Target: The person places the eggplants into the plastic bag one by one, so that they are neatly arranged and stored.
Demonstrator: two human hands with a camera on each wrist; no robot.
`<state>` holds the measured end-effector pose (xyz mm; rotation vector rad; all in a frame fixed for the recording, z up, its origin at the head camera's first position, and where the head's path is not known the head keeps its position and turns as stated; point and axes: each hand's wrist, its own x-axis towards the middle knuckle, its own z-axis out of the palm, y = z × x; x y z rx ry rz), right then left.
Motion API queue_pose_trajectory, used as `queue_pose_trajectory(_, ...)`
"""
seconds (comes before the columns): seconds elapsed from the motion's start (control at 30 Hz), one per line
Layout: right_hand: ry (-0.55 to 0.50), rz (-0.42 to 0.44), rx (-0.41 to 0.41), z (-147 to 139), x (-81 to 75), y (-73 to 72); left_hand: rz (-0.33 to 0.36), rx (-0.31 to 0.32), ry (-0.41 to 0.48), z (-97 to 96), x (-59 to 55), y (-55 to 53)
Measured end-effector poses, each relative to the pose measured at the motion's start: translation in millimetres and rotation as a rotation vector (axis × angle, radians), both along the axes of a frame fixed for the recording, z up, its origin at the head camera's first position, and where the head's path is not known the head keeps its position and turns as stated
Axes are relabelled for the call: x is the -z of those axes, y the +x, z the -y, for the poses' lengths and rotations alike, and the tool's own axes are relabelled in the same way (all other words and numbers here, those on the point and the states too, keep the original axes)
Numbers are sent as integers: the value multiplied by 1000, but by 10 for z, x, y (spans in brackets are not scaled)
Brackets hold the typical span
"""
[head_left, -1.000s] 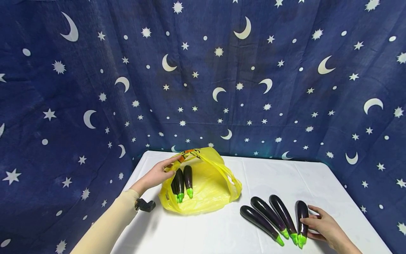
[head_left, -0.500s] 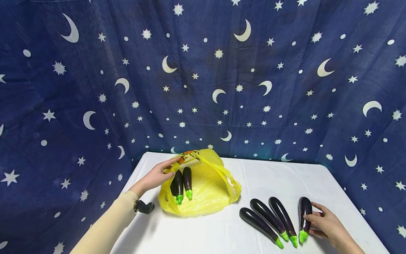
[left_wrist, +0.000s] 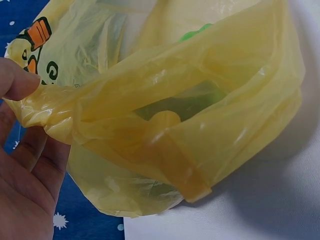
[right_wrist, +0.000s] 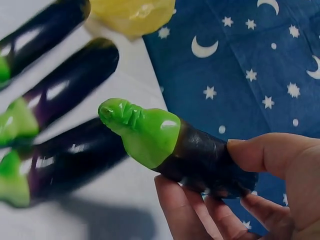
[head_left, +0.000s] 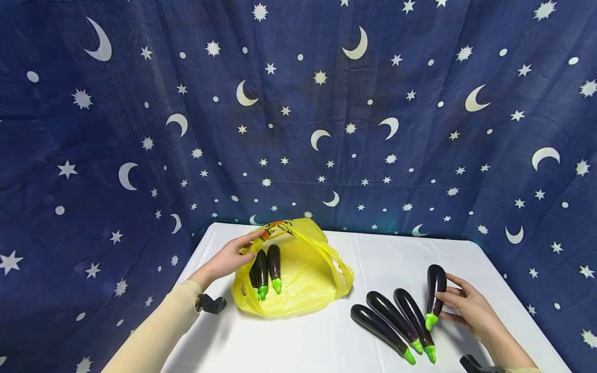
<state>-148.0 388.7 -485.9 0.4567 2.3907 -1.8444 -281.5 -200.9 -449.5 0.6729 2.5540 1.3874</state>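
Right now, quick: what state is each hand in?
Left hand: closed, pinching the yellow bag at its opening.
Right hand: closed, holding an eggplant between thumb and fingers.

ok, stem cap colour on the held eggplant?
Stem cap is bright green; best in the right wrist view.

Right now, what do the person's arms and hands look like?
Left sleeve: long, cream, plain. Left wrist camera: black. Right wrist camera: black, partly cropped; right sleeve: only a cream edge shows. Left hand and right hand: no gloves.
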Motion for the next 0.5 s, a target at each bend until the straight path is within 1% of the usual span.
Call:
queue_pose_trajectory(0.2,-62,-35,-27,198,-71,-84,-10,18,2,-8,9,-31)
queue_pose_trajectory(0.3,-100,-51,-36,314,-113,-135,-16,16,2,-14,6,-37)
queue_pose_trajectory(0.5,-173,-86,-80,543,-185,-225,-30,14,-11,-7,8,-31)
